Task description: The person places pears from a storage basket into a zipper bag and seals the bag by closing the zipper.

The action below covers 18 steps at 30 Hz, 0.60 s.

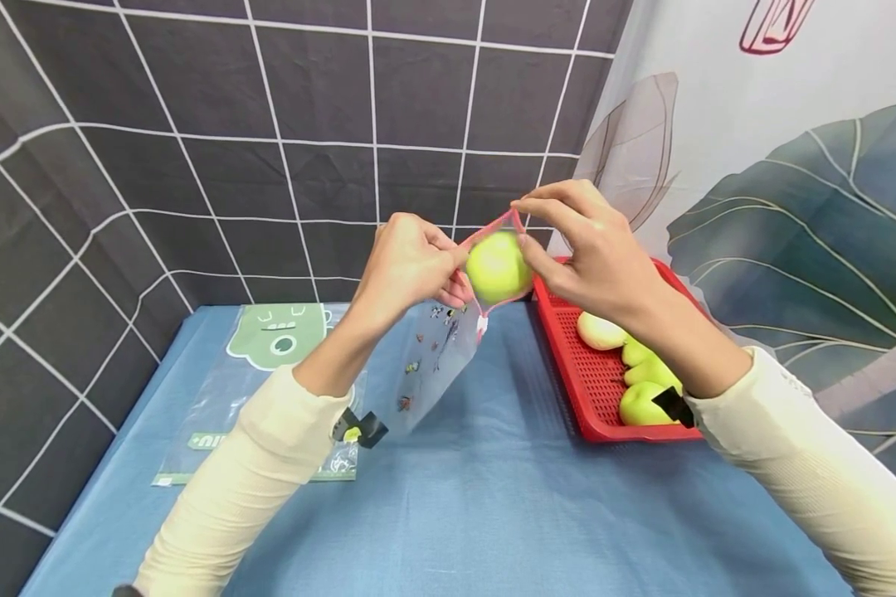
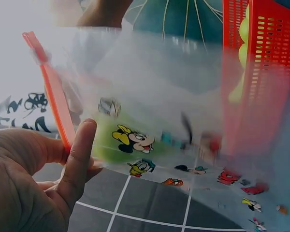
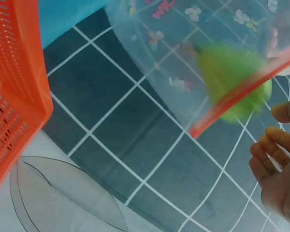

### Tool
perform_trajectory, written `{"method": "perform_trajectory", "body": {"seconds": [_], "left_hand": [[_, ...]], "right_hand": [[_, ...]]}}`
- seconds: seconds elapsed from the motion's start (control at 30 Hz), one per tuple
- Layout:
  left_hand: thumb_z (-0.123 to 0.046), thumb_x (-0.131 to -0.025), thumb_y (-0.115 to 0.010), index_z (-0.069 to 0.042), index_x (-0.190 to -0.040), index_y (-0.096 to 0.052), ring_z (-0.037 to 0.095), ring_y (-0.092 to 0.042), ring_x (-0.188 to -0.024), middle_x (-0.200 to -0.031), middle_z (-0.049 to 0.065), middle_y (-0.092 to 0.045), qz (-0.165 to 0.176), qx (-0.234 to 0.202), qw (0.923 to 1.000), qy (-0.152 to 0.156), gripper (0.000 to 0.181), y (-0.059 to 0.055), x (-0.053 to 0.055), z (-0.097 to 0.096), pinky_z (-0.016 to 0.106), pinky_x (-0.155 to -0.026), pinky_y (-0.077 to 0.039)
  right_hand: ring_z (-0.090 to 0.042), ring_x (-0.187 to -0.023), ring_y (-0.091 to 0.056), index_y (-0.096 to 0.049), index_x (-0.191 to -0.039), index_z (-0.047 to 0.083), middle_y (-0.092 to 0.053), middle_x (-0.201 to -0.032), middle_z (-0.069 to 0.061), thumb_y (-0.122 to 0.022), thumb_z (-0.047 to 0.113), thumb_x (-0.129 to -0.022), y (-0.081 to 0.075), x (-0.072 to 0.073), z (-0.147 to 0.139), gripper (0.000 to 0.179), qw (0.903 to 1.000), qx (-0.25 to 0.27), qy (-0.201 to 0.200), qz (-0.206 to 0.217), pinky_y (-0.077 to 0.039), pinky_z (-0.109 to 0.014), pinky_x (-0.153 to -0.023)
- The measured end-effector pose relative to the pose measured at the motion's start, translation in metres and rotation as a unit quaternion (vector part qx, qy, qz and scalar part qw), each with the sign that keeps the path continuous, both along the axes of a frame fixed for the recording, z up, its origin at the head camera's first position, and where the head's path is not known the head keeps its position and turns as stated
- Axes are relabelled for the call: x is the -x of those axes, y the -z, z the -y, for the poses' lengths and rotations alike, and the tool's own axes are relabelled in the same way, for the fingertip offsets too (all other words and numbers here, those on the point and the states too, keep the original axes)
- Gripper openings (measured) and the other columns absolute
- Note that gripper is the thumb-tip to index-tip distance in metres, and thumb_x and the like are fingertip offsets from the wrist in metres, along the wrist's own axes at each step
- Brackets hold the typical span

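Observation:
In the head view my left hand (image 1: pixel 414 261) pinches the red-edged mouth of a clear zip bag (image 1: pixel 436 361) printed with cartoon figures. The left wrist view shows thumb and fingers on its red zip strip (image 2: pixel 55 99). A yellow-green pear (image 1: pixel 497 267) sits within the bag's spread mouth; it looks blurred in the right wrist view, stem end pointing into the bag. Beside the pear is my right hand (image 1: pixel 586 245), fingertips near the red rim. From the right wrist, that hand's loosely bent fingers (image 3: pixel 266 162) appear apart from the pear.
A red perforated basket (image 1: pixel 567 373) at the right holds several yellow-green fruits (image 1: pixel 648 373), partly hidden by the right forearm. Flat on the blue cloth (image 1: pixel 455 514) at the left lies another clear bag with a green cartoon face (image 1: pixel 280 336). Dark tiled cloth (image 1: pixel 314 99) stands behind.

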State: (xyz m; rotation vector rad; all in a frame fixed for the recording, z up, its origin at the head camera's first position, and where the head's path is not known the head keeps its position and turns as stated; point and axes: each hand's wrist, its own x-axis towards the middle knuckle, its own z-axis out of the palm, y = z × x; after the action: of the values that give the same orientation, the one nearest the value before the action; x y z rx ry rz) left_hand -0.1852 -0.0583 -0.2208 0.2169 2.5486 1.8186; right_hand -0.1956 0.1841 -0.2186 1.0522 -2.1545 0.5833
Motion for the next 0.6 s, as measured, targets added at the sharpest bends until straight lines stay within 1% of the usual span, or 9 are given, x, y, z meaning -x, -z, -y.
{"method": "perform_trajectory", "body": {"seconds": [0.13, 0.23, 0.33, 0.4, 0.57, 0.6], "left_hand": [[-0.003, -0.102, -0.067, 0.006, -0.095, -0.086, 0.019, -0.080, -0.056, -0.070, 0.014, -0.080, 0.007, -0.008, 0.9999, 0.001, 0.022, 0.000, 0.000, 0.001, 0.035, -0.060, -0.072], [-0.004, -0.102, -0.067, 0.008, -0.097, -0.086, 0.018, -0.079, -0.055, -0.070, 0.015, -0.080, 0.007, -0.023, 0.9997, 0.003, 0.023, 0.000, 0.000, 0.001, 0.034, -0.059, -0.072], [-0.003, -0.103, -0.067, 0.007, -0.097, -0.086, 0.018, -0.080, -0.057, -0.072, 0.016, -0.081, 0.003, -0.034, 0.9994, -0.002, 0.023, -0.001, 0.001, 0.002, 0.034, -0.060, -0.072], [-0.002, -0.103, -0.066, 0.006, -0.096, -0.086, 0.020, -0.082, -0.059, -0.073, 0.016, -0.081, 0.005, -0.037, 0.9993, -0.008, 0.023, -0.001, 0.001, 0.003, 0.034, -0.061, -0.072], [-0.001, -0.102, -0.063, 0.005, -0.097, -0.085, 0.021, -0.083, -0.062, -0.077, 0.017, -0.083, 0.036, -0.050, 0.9980, -0.017, 0.023, 0.001, 0.001, 0.004, 0.038, -0.066, -0.074], [-0.001, -0.101, -0.063, 0.006, -0.099, -0.085, 0.021, -0.083, -0.063, -0.077, 0.018, -0.083, 0.041, -0.052, 0.9976, -0.016, 0.023, 0.001, 0.001, 0.005, 0.038, -0.067, -0.074]], "right_hand": [[-0.042, -0.126, -0.067, -0.077, -0.135, -0.002, -0.074, -0.134, -0.024, -0.074, 0.006, -0.102, 0.001, 0.000, -0.002, 0.034, 1.0000, -0.002, 0.003, 0.000, -0.061, -0.052, -0.095], [-0.042, -0.126, -0.067, -0.077, -0.134, -0.002, -0.074, -0.134, -0.024, -0.074, 0.006, -0.102, 0.002, 0.001, -0.004, 0.033, 1.0000, 0.001, 0.007, -0.004, -0.059, -0.050, -0.093], [-0.042, -0.124, -0.067, -0.078, -0.133, -0.001, -0.075, -0.133, -0.023, -0.073, 0.007, -0.102, 0.002, 0.003, -0.007, 0.033, 0.9999, 0.010, 0.010, -0.004, -0.058, -0.050, -0.091], [-0.042, -0.125, -0.067, -0.078, -0.133, -0.001, -0.075, -0.133, -0.023, -0.073, 0.008, -0.103, 0.003, 0.004, -0.009, 0.032, 0.9998, 0.014, 0.014, -0.002, -0.058, -0.051, -0.092], [-0.043, -0.126, -0.066, -0.077, -0.134, -0.002, -0.074, -0.135, -0.023, -0.072, 0.010, -0.104, 0.003, 0.006, -0.014, 0.033, 0.9994, 0.010, 0.029, 0.019, -0.059, -0.055, -0.100], [-0.042, -0.125, -0.066, -0.077, -0.135, -0.002, -0.074, -0.135, -0.023, -0.072, 0.010, -0.104, 0.004, 0.006, -0.015, 0.033, 0.9991, 0.010, 0.033, 0.025, -0.059, -0.053, -0.097]]}}
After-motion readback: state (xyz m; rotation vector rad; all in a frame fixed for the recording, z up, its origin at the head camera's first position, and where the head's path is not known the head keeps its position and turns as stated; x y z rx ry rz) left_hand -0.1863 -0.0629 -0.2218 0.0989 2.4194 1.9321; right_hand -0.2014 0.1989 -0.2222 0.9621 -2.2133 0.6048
